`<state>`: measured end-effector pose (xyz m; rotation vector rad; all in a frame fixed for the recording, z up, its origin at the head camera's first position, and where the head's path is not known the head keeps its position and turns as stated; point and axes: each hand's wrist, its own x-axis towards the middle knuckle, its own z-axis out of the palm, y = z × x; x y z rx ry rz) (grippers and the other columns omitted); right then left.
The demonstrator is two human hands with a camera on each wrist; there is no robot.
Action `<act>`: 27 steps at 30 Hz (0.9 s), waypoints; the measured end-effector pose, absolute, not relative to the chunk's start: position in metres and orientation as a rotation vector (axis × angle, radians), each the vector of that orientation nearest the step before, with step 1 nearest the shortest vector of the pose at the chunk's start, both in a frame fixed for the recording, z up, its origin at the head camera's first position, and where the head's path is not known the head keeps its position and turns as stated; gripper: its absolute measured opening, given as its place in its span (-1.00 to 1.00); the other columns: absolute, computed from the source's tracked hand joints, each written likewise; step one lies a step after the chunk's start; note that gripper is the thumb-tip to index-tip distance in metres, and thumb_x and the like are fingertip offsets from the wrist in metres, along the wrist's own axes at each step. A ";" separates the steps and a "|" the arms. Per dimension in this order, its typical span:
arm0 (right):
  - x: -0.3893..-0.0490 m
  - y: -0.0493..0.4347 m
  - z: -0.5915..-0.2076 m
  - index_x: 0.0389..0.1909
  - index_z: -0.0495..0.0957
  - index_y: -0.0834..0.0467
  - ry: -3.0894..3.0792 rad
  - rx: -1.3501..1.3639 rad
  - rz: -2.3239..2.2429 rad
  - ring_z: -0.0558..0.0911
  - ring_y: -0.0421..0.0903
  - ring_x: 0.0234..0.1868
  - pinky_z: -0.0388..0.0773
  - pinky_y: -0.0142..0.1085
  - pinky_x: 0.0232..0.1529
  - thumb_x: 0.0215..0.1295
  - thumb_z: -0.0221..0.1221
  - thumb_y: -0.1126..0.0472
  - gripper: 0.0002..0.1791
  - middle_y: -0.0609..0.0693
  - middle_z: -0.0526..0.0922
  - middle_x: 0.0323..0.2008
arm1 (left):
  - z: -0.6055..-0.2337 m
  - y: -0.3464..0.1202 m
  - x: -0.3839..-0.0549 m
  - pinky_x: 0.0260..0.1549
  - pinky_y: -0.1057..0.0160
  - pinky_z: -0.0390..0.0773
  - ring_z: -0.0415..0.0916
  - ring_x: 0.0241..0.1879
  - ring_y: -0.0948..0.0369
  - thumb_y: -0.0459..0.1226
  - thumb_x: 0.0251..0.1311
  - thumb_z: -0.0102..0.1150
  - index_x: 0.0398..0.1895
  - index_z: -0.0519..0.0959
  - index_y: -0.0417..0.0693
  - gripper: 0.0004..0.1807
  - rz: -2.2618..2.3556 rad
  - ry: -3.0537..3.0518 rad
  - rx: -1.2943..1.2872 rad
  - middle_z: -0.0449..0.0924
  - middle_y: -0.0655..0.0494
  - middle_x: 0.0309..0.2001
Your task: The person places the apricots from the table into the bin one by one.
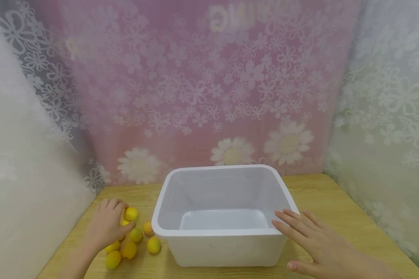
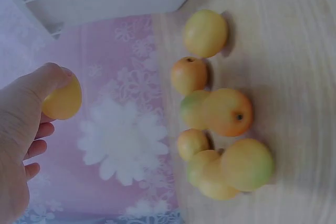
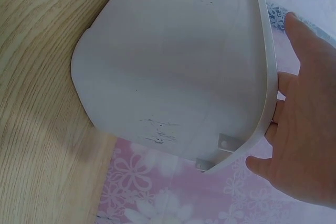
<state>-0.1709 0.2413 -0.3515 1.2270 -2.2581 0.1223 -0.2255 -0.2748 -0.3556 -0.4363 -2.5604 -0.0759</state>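
Note:
My left hand (image 1: 104, 224) pinches a yellow fruit (image 1: 131, 214), plump and smooth, between thumb and fingers. In the left wrist view, this fruit (image 2: 66, 100) is up away from the wooden surface. Several more yellow-orange fruits (image 1: 129, 250) lie loosely grouped beneath and in front of that hand; some have a small dark stem spot. To their right stands a white plastic bin (image 1: 227, 250), its inside floor bare. My right hand (image 1: 319, 242) rests its spread fingers at the bin's right rim; in the right wrist view the fingers (image 3: 283, 85) lie along the rim.
The wooden table (image 1: 307, 186) carries the bin and fruits. A pink flowered curtain (image 1: 195, 128) hangs right behind the bin. Pale flowered sheets stand along the left (image 1: 38, 155) and the right (image 1: 387, 155).

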 end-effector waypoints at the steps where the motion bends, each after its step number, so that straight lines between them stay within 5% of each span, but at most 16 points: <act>1: -0.171 0.241 -0.351 0.36 0.20 0.17 -2.265 1.223 0.123 -0.01 -0.17 0.44 -0.38 -0.35 0.40 0.14 0.14 -0.26 -0.12 0.03 0.20 0.37 | -0.352 -0.275 -0.228 -0.11 -0.13 0.36 0.36 -0.17 -0.11 -0.12 -0.31 0.46 -0.33 0.54 -0.25 -0.51 -0.073 -2.545 -0.444 0.47 -0.09 -0.26; 17: -0.171 0.241 -0.352 0.36 0.20 0.18 -2.252 1.230 0.113 -0.01 -0.16 0.44 -0.38 -0.35 0.40 0.14 0.13 -0.28 -0.12 0.06 0.23 0.36 | -0.298 -0.262 -0.256 -0.23 -0.04 0.35 0.32 -0.26 -0.04 -0.15 -0.22 0.39 -0.35 0.56 -0.21 -0.62 0.010 -2.434 -0.579 0.45 -0.04 -0.30; 27: -0.171 0.240 -0.351 0.37 0.18 0.16 -2.278 1.221 0.137 -0.01 -0.17 0.43 -0.39 -0.36 0.39 0.10 0.18 -0.26 -0.09 0.04 0.21 0.36 | -0.274 -0.244 -0.269 -0.12 -0.11 0.37 0.36 -0.14 -0.09 -0.15 -0.18 0.37 -0.30 0.56 -0.23 -0.60 0.062 -2.469 -0.606 0.48 -0.10 -0.23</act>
